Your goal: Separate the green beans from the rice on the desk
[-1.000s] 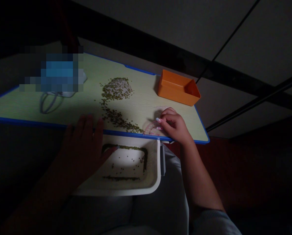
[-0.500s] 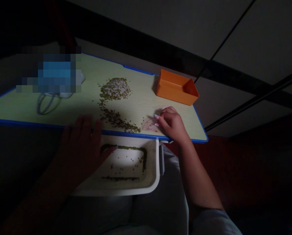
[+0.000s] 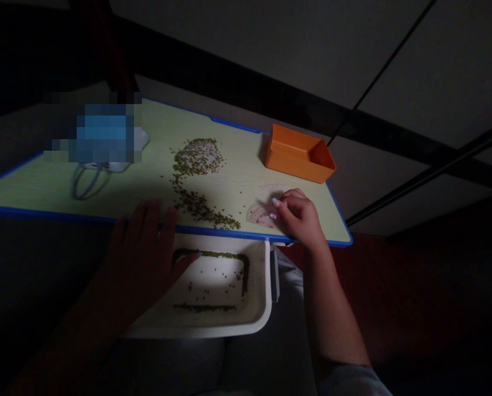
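Observation:
My right hand (image 3: 301, 217), fingers curled together, pinches a thin see-through sheet (image 3: 259, 215) with a curved edge and red marks, low over the tabletop at the front right. Left of the sheet, a dark streak of small greenish grains (image 3: 202, 209) runs down to the table's front edge. Farther back lies a mound of green and pale grains (image 3: 199, 155). My left hand (image 3: 147, 253) is in shadow, fingers stretched out onto the table edge, thumb reaching over a white basin (image 3: 246, 329). Green grains line the basin's bottom edges, with several scattered between.
An orange open box (image 3: 297, 165) stands at the table's back right. On the left of the blue-rimmed table (image 3: 237, 184) sits a pale device with a looped cord (image 3: 83, 190), partly blurred out. The basin is below the front edge, over my legs.
My right hand has moved slightly right, and the see-through sheet with it, away from the grain streak. My left hand stays in place. The whole view has shifted a little.

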Available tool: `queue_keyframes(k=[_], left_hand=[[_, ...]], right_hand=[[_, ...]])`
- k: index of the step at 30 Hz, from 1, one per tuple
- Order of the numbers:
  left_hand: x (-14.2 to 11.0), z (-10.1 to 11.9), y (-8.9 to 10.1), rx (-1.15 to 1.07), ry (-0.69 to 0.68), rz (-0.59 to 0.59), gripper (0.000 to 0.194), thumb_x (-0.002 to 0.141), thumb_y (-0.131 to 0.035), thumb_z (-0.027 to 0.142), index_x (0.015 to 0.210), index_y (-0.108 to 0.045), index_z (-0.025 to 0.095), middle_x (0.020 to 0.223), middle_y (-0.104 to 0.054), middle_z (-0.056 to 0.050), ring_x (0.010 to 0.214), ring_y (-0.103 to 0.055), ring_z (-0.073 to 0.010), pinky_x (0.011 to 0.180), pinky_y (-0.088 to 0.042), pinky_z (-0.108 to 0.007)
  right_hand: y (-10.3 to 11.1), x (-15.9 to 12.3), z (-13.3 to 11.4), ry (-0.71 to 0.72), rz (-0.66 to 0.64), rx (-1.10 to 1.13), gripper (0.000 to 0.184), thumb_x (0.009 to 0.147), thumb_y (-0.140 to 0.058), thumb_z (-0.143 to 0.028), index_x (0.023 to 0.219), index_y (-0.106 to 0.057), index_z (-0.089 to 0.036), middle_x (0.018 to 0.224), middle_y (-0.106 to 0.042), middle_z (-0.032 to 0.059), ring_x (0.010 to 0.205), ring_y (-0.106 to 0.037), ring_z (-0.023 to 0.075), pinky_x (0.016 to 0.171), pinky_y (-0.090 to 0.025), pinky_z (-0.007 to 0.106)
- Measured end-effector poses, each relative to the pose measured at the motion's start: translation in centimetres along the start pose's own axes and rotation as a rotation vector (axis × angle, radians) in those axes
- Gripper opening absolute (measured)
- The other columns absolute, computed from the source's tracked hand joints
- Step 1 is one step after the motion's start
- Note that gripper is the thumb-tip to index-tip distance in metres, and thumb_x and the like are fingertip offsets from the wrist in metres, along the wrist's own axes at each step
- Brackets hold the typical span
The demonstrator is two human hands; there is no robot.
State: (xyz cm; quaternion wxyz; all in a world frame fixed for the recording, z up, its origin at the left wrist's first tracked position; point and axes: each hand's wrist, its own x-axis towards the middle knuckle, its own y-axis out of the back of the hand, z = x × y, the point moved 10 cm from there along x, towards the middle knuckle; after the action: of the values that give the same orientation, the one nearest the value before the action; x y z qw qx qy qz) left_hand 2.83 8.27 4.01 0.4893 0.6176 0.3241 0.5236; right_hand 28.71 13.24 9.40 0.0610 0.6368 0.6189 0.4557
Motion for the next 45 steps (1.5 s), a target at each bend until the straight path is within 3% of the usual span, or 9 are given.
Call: queue_keyframes(k=[5,9,16,21,27,32,36,45], left_hand=[[0.0,-0.1,-0.1,0.002,0.005,-0.007,0.09,0.078,-0.047,0.06,0.144,-0.032,0.001,0.152,-0.033,-0.033,0.146,-0.027,-0.0444,0.117,-0.024,-0.061],[0.0,-0.1,-0.3,0.0,0.0,-0.004,0.093,0.076,-0.049,0.062,0.144,-0.031,0.001,0.152,-0.033,-0.033,0.145,-0.028,-0.0449,0.117,-0.024,-0.061],[0.0,-0.1,-0.3,-0.004,-0.001,0.017,0.097,0.073,-0.052,0.064,0.144,-0.031,0.002,0.153,-0.033,-0.033,0.146,-0.027,-0.0444,0.117,-0.022,-0.061],[0.0,-0.1,-0.2,-0.023,0.011,0.02,0.096,0.072,-0.053,0.062,0.144,-0.031,0.003,0.153,-0.032,-0.032,0.147,-0.026,-0.0437,0.116,-0.024,-0.062],[-0.1,0.1,-0.1,-0.011,-0.008,0.022,0.083,0.08,-0.045,0.053,0.145,-0.03,0.003,0.153,-0.031,-0.033,0.147,-0.025,-0.044,0.115,-0.025,-0.064],[0.1,0.1,0.1,-0.012,0.001,0.013,0.091,0.076,-0.049,0.059,0.144,-0.03,0.002,0.152,-0.032,-0.034,0.147,-0.026,-0.0447,0.116,-0.023,-0.064],[0.2,0.1,0.1,0.026,0.002,0.001,0.082,0.081,-0.044,0.052,0.143,-0.031,0.001,0.151,-0.032,-0.035,0.146,-0.026,-0.0452,0.115,-0.025,-0.063],[0.1,0.2,0.0,0.035,-0.015,0.004,0.081,0.083,-0.042,0.051,0.144,-0.029,0.0,0.151,-0.033,-0.036,0.146,-0.026,-0.0459,0.115,-0.026,-0.064]], right_hand=[[-0.5,0.1,0.0,-0.016,-0.019,-0.186,0.033,0.092,-0.054,-0.033,0.061,-0.053,-0.022,0.069,-0.058,0.0048,0.078,-0.052,0.0208,0.074,-0.041,0.034],[0.1,0.0,0.9,-0.094,0.037,-0.369,0.032,0.092,-0.053,-0.033,0.063,-0.054,-0.022,0.072,-0.06,0.0064,0.079,-0.051,0.022,0.075,-0.039,0.035],[1.2,-0.2,2.2,-0.222,0.14,-0.499,0.031,0.092,-0.052,-0.031,0.063,-0.056,-0.021,0.074,-0.062,0.0081,0.081,-0.051,0.0232,0.075,-0.037,0.035],[1.5,-0.2,1.7,-0.182,0.179,-0.457,0.032,0.093,-0.051,-0.032,0.063,-0.052,-0.022,0.073,-0.061,0.007,0.08,-0.051,0.0227,0.076,-0.038,0.036],[-0.5,0.2,-0.3,0.044,0.003,-0.175,0.033,0.094,-0.053,-0.035,0.063,-0.051,-0.023,0.072,-0.059,0.0041,0.08,-0.054,0.0201,0.077,-0.043,0.034],[-0.9,0.5,-0.2,-0.001,-0.009,-0.313,0.033,0.094,-0.052,-0.034,0.063,-0.053,-0.022,0.073,-0.06,0.0058,0.08,-0.052,0.0214,0.075,-0.04,0.035],[-0.3,0.5,0.0,-0.067,0.047,-0.49,0.031,0.092,-0.054,-0.033,0.064,-0.056,-0.021,0.075,-0.061,0.0082,0.081,-0.051,0.0233,0.075,-0.037,0.036],[1.1,-0.1,1.0,-0.156,0.165,-0.515,0.031,0.092,-0.054,-0.032,0.064,-0.058,-0.021,0.074,-0.062,0.009,0.08,-0.05,0.0243,0.074,-0.035,0.037]])
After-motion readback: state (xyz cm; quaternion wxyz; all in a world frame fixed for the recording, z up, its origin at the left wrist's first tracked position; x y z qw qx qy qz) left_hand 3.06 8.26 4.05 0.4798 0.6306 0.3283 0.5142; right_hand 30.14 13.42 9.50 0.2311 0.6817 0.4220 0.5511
